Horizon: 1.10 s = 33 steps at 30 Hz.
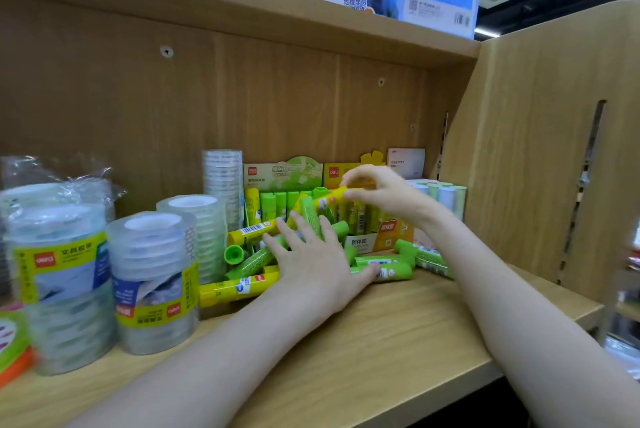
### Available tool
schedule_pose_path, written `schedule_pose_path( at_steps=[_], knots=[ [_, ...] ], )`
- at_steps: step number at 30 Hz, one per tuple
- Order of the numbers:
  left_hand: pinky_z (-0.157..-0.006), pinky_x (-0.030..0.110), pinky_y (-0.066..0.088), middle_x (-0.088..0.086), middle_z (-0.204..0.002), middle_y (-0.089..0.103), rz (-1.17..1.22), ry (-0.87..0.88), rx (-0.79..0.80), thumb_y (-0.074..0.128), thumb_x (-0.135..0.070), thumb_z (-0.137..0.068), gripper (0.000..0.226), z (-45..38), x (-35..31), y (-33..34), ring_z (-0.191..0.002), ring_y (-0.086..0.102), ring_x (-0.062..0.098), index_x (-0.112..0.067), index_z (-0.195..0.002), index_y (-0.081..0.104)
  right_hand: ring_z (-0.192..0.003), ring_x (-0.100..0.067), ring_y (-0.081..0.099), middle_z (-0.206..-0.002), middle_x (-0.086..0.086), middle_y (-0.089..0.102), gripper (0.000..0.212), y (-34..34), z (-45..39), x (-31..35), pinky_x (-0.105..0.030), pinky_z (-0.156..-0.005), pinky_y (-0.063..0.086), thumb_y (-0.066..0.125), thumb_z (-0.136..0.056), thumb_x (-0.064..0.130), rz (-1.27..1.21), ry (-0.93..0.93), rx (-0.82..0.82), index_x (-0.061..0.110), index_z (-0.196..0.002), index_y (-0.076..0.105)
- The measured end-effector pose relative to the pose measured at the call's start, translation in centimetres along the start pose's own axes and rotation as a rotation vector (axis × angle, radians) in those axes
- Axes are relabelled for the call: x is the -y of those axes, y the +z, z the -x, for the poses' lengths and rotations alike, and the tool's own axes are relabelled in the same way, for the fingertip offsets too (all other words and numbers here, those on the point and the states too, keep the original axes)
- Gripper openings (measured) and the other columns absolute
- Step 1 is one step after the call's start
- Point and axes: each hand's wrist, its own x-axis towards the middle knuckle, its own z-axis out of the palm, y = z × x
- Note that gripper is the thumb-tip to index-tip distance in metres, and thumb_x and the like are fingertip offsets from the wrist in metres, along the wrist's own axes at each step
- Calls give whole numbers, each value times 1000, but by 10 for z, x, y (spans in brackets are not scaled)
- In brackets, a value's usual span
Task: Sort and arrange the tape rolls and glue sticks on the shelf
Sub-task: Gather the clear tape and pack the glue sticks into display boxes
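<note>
I am pinching a yellow glue stick in my right hand above the display boxes. My left hand is lying flat, fingers spread, on loose glue sticks piled beside the tape rolls on the shelf.

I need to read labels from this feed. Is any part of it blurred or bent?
Head view: tape stacks at far left are smeared, shelf edge bows from the wide lens, glue sticks by the left hand look sharper.

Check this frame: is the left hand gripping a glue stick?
No: the left hand lies flat with straight fingers on the loose glue sticks, while the right hand pinches a yellow glue stick.
</note>
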Motion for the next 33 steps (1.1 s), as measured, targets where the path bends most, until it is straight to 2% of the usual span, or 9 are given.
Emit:
schedule_pose_path(
  at_steps=[3,5,7,10,15,19,25,30,33],
  knots=[
    [-108,63,0,27,-152,-13,-4,-8,-6,24,-81,-78,104,0,1,1,-137,-11,51,-12,-148,-10,-72,-10,63,-93,-12,62,13,-11,3,-2,-19,-65,54,57,-89,0,-364,25,-279,2,-101,58],
    [-109,62,0,25,-153,-9,-8,2,-8,23,-81,-78,103,1,2,0,-138,-10,51,-14,-148,-10,-64,-5,62,-87,-9,63,10,-14,2,-4,-13,-55,49,57,-90,5,-345,38,-459,6,-99,57],
    [-109,62,-1,21,-155,-6,-3,11,-8,23,-81,-78,102,1,2,0,-138,-9,49,-15,-148,-12,-69,-9,59,-84,-4,63,7,-14,1,-8,-8,-57,45,60,-89,12,-146,23,-559,11,-94,56],
    [-109,62,-1,19,-156,-2,-3,15,-11,23,-80,-79,102,1,2,-1,-140,-7,46,-13,-148,-11,-72,-12,55,-81,-1,62,5,-8,0,-13,-9,-65,41,62,-87,14,179,-37,-467,13,-89,57],
    [-110,62,-3,19,-156,3,-12,14,-22,23,-79,-80,102,2,1,-1,-141,-4,45,-11,-148,-8,-75,-18,56,-82,-7,64,13,6,-1,-11,-34,-75,49,64,-86,19,378,-67,-317,7,-91,61],
    [-109,62,-2,21,-154,9,-12,13,-44,24,-79,-80,103,3,1,-1,-141,-1,45,-8,-148,-7,-94,-21,56,-95,-7,63,17,16,-2,-7,-31,-77,44,62,-88,24,505,-53,-205,9,-96,62],
    [-108,63,-2,25,-154,0,1,-24,-20,25,-78,-80,106,5,-1,-4,-138,-9,51,-4,-147,-7,-117,-23,37,-117,-5,52,22,16,-9,-2,-38,-95,31,58,-90,30,644,61,-182,12,-102,64],
    [-107,64,-2,27,-153,-2,15,-35,2,26,-79,-80,106,5,-1,-3,-137,-10,52,-3,-147,-8,-116,-19,37,-120,-2,46,21,20,-6,-5,-38,-97,28,59,-90,31,630,51,-237,15,-102,66],
    [-107,65,-2,26,-153,-1,18,-37,-2,26,-78,-80,106,3,-2,-3,-137,-10,52,-3,-147,-9,-110,-16,43,-118,-2,52,24,19,-8,4,-28,-91,31,58,-91,23,319,-120,-299,20,-113,65]
  ],
)
